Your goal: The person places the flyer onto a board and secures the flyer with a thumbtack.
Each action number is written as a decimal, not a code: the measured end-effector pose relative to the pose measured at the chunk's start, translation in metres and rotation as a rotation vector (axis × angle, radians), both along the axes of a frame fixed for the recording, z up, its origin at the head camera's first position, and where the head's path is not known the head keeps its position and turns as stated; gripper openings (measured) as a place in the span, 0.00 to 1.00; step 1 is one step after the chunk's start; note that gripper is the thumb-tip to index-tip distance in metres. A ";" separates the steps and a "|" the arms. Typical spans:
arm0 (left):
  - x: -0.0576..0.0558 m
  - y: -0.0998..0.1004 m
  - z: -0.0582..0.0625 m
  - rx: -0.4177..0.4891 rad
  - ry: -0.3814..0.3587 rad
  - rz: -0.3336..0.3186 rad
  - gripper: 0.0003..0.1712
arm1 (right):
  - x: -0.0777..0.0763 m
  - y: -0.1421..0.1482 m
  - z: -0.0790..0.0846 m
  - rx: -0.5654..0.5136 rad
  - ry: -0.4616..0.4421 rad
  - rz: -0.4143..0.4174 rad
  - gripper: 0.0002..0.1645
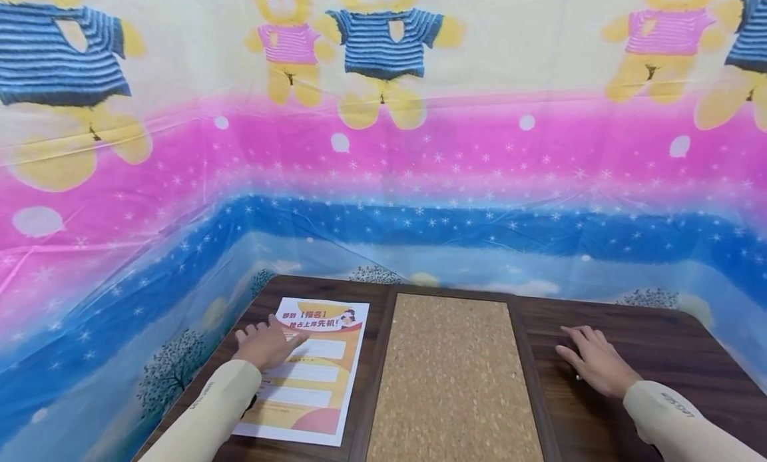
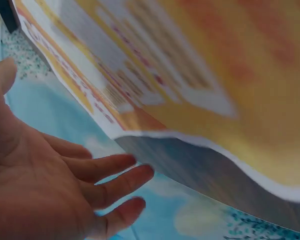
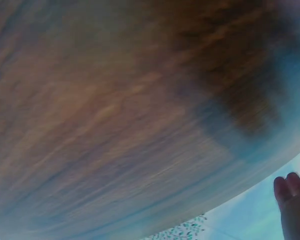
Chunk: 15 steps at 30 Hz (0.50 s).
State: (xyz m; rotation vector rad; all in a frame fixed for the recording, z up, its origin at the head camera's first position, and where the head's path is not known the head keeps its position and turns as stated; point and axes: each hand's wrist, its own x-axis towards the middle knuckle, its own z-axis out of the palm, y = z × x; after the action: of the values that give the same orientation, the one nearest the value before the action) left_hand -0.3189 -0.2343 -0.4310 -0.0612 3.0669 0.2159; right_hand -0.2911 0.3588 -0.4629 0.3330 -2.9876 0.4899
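Note:
A printed flyer [image 1: 326, 395] with orange and yellow blocks and red Chinese lettering lies on the left part of the dark wooden table [image 1: 575, 409]. My left hand [image 1: 263, 344] is spread over its left edge, fingers apart, and overlaps the sheet in the head view. In the left wrist view the fingers [image 2: 110, 167] are loosely extended beside the flyer's edge, with nothing in the palm. Over the table's right part, my right hand [image 1: 599, 362] has relaxed fingers and holds nothing. The right wrist view catches only a few of its fingertips [image 3: 296, 185] at the edge.
A cork panel [image 1: 452, 382] is set into the middle of the table, between the hands. Behind and to the left hangs a cloth [image 1: 467, 142] printed with teddy bears, pink and blue bands and snowflakes, close along the table's edges.

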 end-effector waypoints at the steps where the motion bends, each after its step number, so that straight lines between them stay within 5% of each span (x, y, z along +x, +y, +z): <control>1: 0.002 -0.004 0.001 -0.006 -0.015 0.007 0.62 | 0.001 0.001 0.000 0.006 0.003 0.003 0.35; 7: 0.010 -0.020 0.011 0.009 -0.100 0.060 0.62 | 0.005 0.006 -0.001 0.061 0.059 0.028 0.26; 15: 0.019 -0.025 0.014 0.073 -0.162 0.037 0.30 | 0.009 0.009 -0.002 0.050 0.091 0.070 0.14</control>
State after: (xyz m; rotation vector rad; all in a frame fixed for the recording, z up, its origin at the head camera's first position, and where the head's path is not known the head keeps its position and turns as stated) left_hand -0.3000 -0.2590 -0.4166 -0.1247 2.8954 0.3082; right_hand -0.2819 0.3677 -0.4654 0.4534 -2.9117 0.3953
